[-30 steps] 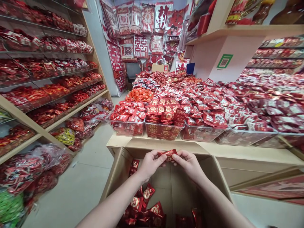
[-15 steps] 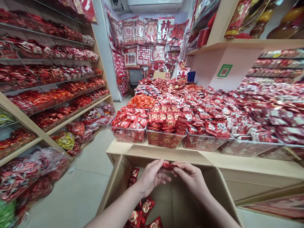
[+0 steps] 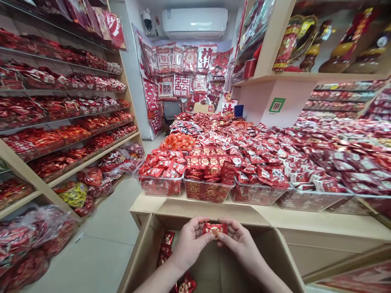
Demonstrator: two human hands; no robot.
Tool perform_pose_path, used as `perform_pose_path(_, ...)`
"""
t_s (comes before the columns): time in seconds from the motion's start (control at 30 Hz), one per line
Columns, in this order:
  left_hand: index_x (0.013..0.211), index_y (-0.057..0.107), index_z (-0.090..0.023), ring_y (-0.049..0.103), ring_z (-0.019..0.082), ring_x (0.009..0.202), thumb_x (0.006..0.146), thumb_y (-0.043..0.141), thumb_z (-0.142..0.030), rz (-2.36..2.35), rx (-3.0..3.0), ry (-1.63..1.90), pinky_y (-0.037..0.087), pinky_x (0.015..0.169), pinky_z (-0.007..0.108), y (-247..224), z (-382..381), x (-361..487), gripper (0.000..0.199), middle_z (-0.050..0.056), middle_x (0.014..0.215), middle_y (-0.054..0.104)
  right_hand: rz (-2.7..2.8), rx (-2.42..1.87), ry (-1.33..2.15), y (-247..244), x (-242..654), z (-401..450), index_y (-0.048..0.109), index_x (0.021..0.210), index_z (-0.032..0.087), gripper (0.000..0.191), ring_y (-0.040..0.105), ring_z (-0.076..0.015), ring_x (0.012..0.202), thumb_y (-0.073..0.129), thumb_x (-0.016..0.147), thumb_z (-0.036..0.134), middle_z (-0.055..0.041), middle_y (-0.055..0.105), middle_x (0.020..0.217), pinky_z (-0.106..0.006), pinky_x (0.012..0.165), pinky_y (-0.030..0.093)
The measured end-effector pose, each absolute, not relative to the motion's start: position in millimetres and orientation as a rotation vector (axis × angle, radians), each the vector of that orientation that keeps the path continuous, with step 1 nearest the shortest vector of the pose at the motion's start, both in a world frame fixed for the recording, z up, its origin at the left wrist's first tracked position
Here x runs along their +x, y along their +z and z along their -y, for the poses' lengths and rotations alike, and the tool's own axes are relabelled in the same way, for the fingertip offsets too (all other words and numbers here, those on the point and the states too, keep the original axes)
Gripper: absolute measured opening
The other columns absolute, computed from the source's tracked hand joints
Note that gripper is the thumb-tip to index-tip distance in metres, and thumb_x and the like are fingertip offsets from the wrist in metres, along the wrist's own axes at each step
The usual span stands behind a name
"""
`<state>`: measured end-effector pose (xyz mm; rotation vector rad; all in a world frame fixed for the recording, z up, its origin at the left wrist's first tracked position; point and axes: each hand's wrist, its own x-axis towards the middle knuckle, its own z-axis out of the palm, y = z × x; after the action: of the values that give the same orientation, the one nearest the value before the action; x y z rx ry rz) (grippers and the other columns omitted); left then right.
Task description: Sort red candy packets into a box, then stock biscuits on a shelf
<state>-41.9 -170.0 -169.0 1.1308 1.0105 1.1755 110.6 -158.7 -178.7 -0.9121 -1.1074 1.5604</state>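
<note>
Between both hands is a small red candy packet (image 3: 215,228) with gold print, its printed face turned up toward me. My left hand (image 3: 192,240) pinches its left end, thumb on the front. The right end is pinched by my right hand (image 3: 239,239) in the same way. Both hands are over an open cardboard box (image 3: 244,268). Along the box's left inner side lie several similar red packets (image 3: 165,248), partly hidden by my left forearm.
Behind the box, clear plastic bins (image 3: 210,191) heaped with red packets line a wooden counter (image 3: 146,205). Shelves of packets (image 3: 61,118) stand on the left, with plastic bags of packets (image 3: 51,228) on the floor. A wooden cabinet (image 3: 262,79) overhangs the right side.
The packet, seen edge-on before, now shows its printed face. Both hands have come closer around it, thumbs in front. The view has tilted up and shifted slightly right.
</note>
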Motion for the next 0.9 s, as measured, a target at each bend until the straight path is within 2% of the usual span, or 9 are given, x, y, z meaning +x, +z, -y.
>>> perform_pose_path(0.23, 0.094, 0.055, -0.016, 0.059, 0.015, 0.077, 0.061, 0.069, -0.024, -1.010, 1.102, 1.190, 0.046, 0.070, 0.026, -167, 169, -42, 0.036, 0.004, 0.081, 0.066, 1.093, -0.895, 1.543, -171, 110, 161, 0.055, 0.093, 0.019, 0.041, 0.059, -0.0183, 0.074, 0.072, 0.058, 0.031, -0.0049, 0.063, 0.082, -0.028, 0.057, 0.049)
perform_pose_path(0.33, 0.087, 0.058, -0.014, 0.057, 0.013, 0.066, 0.063, 0.067, -0.028, -1.034, 1.091, 1.178, 0.046, 0.061, 0.024, -168, 169, -42, 0.029, 0.003, 0.073, 0.065, 1.120, -0.877, 1.558, -176, 112, 160, 0.053, 0.096, 0.020, 0.041, 0.058, -0.0173, 0.075, 0.071, 0.061, 0.031, -0.0042, 0.063, 0.081, -0.028, 0.058, 0.049)
perform_pose_path(0.47, 0.075, 0.064, -0.012, 0.052, 0.011, 0.055, 0.065, 0.065, -0.033, -1.110, 1.111, 1.150, 0.043, 0.054, 0.023, -167, 167, -45, 0.023, 0.002, 0.062, 0.062, 1.179, -0.921, 1.543, -177, 114, 160, 0.058, 0.087, 0.018, 0.031, 0.058, -0.0175, 0.071, 0.067, 0.063, 0.035, -0.0041, 0.062, 0.078, -0.030, 0.058, 0.050)
perform_pose_path(0.77, 0.066, 0.063, -0.013, 0.051, 0.009, 0.057, 0.064, 0.066, -0.033, -0.960, 0.813, 1.176, 0.041, 0.055, 0.021, -164, 172, -40, 0.020, 0.000, 0.060, 0.060, 1.133, -0.966, 1.527, -168, 115, 164, 0.062, 0.073, 0.017, 0.023, 0.054, -0.0133, 0.063, 0.067, 0.064, 0.037, -0.0018, 0.062, 0.069, -0.025, 0.059, 0.043)
perform_pose_path(0.9, 0.071, 0.063, -0.013, 0.053, 0.010, 0.062, 0.066, 0.064, -0.035, -0.944, 0.746, 1.181, 0.043, 0.056, 0.021, -164, 173, -38, 0.022, 0.001, 0.068, 0.062, 1.122, -0.956, 1.564, -172, 115, 162, 0.063, 0.079, 0.016, 0.023, 0.049, -0.0103, 0.056, 0.065, 0.067, 0.035, -0.0011, 0.060, 0.068, -0.023, 0.053, 0.040)
